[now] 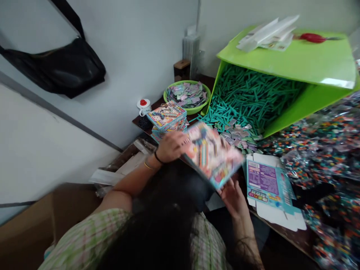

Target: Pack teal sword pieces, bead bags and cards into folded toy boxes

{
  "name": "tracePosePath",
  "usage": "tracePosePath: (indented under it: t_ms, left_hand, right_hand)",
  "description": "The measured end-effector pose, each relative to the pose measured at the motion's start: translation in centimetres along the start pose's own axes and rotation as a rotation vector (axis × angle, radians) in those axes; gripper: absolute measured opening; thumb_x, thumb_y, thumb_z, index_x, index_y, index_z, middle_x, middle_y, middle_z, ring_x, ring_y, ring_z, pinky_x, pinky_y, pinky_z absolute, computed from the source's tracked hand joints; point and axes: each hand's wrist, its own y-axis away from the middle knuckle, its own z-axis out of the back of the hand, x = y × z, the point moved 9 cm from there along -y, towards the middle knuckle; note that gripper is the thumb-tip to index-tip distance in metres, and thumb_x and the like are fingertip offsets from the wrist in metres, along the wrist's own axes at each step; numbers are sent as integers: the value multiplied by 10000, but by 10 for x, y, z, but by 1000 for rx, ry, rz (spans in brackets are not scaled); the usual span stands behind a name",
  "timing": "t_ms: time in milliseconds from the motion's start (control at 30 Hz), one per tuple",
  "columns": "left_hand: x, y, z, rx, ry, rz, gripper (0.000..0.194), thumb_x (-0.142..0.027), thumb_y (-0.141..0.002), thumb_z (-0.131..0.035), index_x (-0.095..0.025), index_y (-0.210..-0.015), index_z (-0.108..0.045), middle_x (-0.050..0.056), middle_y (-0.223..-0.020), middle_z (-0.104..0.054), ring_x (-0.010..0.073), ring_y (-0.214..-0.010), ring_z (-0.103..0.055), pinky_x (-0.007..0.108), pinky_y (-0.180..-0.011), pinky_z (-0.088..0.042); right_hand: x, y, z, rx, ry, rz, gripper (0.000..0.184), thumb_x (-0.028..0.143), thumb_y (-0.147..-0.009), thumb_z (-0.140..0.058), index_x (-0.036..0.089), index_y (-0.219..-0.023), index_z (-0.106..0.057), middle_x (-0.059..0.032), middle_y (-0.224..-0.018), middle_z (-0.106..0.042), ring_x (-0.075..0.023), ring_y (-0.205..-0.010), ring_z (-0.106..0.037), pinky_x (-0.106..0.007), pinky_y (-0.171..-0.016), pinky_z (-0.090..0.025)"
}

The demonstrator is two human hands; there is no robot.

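Observation:
A printed cardboard box [212,152], pink and light blue and blurred by motion, is held tilted above the table's front edge. My left hand [173,146] is closed around its left end. My right hand [233,197] is at its lower right corner, with fingertips reaching under the edge and partly hidden there. Behind my left hand, similar printed boxes [167,114] are stacked on the table. To the right of my right hand lies a flattened, unfolded carton [267,183] in light blue and purple.
A green bin [323,101] on its side spills green sticks [253,93]. Small packets [239,137] lie before it, and more fill a green basin [208,98]. Bagged colourful pieces [332,150] are heaped at right. A lidded cup [144,107] stands by the wall; a brown carton [75,206] is at lower left.

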Motion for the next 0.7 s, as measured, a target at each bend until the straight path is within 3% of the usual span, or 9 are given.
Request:
tracePosePath:
  t_ms: [100,133,200,267,333,467,567,633,700]
  left_hand:
    - [75,-27,50,-113,-276,374,417,-389,-969,-595,-285,-1372,-614,108,-1385,-633,343,-1438,-470,579,-1221,-284]
    - [92,-31,57,-104,-332,459,461,-414,-968,-593,-253,-1399,-603,133,-1403,-614,371,-1445,-449,597,-1217,-276]
    - [116,-33,54,-21,-376,568,497,-436,-960,-599,-195,-1394,-616,181,-1367,-620,410,-1396,-476,615,-1182,-309]
    - [125,-26,34,87,-372,625,509,-442,-947,-615,-147,-1361,-639,226,-1321,-634,438,-1315,-528,629,-1125,-358]
    - [121,-16,13,117,-381,647,550,-457,-947,-614,-115,-1378,-622,268,-1357,-614,464,-1290,-535,652,-1073,-382]
    - [98,-8,2,-70,-367,593,534,-487,-958,-603,-167,-1385,-620,244,-1394,-616,450,-1326,-521,658,-1093,-360]
    - [110,-6,25,-220,-289,592,587,-578,-930,-624,-216,-1393,-606,203,-1455,-581,411,-1422,-461,621,-1192,-297]
    - [147,0,51,-289,-240,686,683,-659,-947,-549,-184,-1439,-543,213,-1520,-514,390,-1473,-402,603,-1235,-261]
    - [197,9,76,-324,-171,803,769,-705,-1005,-356,-85,-1445,-472,264,-1547,-453,398,-1489,-339,650,-1244,-197]
  right_hand:
    - [-7,-8,11,-66,-81,-8,521,654,-676,-869,373,-1106,-781,-20,-1211,-768,-228,-1016,-740,-348,-824,-622]
    - [-12,-8,13,-58,-90,-22,497,634,-684,-872,367,-1095,-785,-25,-1191,-772,-225,-1003,-740,-349,-827,-621]
    - [-24,-6,15,-26,-96,-49,448,607,-723,-859,356,-1087,-789,-39,-1162,-778,-232,-981,-743,-369,-832,-624]
    - [-39,-1,17,-2,-113,-71,412,577,-753,-852,348,-1091,-792,-50,-1157,-781,-240,-966,-747,-380,-822,-633]
    - [-52,3,19,-5,-148,-87,399,555,-758,-860,350,-1094,-796,-50,-1149,-786,-236,-956,-752,-365,-799,-642]
    - [-66,10,21,-58,-207,-104,404,543,-724,-897,346,-1065,-809,-42,-1117,-798,-206,-930,-756,-308,-769,-645]
    - [-62,14,16,-68,-201,-91,387,532,-740,-890,322,-1055,-810,-55,-1110,-796,-214,-915,-756,-317,-763,-643]
    - [-54,17,12,-78,-190,-73,402,536,-740,-888,302,-1056,-808,-66,-1111,-791,-219,-908,-753,-325,-763,-637]
    - [-46,17,6,-77,-164,-52,440,552,-714,-901,281,-1048,-808,-75,-1106,-787,-216,-892,-748,-317,-753,-627]
